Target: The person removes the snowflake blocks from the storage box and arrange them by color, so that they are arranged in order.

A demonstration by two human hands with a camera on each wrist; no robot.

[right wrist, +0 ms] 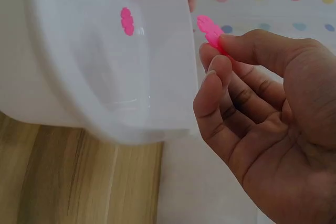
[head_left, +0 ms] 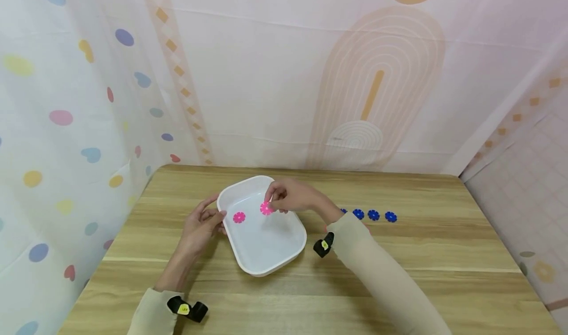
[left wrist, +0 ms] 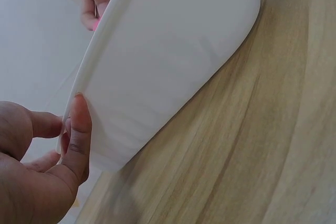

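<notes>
A: While the right hand pinches the pink flower by its edge, thumb on one face and fingertip on the other, would you call that a good hold?

B: I would. It looks like a thin, stiff plastic disc with scalloped petals, nearly weightless. A light pinch across the faces is all it needs; squeezing harder would only make it skid out sideways, since the plastic looks smooth.

A: Where does it sit just now?

B: At the tip of that grip, over the far part of the tray, just above its floor. A second flower lies flat on the tray floor, to the left of the grip and apart from it.

A: And the left hand?

B: Its thumb and fingers are curled round the tray's near-left rim, thumb on the outside wall, as the left wrist view shows. The tray seems light, rigid and glossy, so it could slide on the tabletop; the rim is the sensible place to steady it.

A: Anything harder to pick up?

B: The one lying flat, I judge. No edge stands proud, so a fingernail under a petal, or sliding it to the wall, would be easier than a straight pinch.

A: What's past the right wrist?

B: A row of blue flowers on the tabletop, right of the grip and untouched. One is partly hidden by the sleeve.
</notes>
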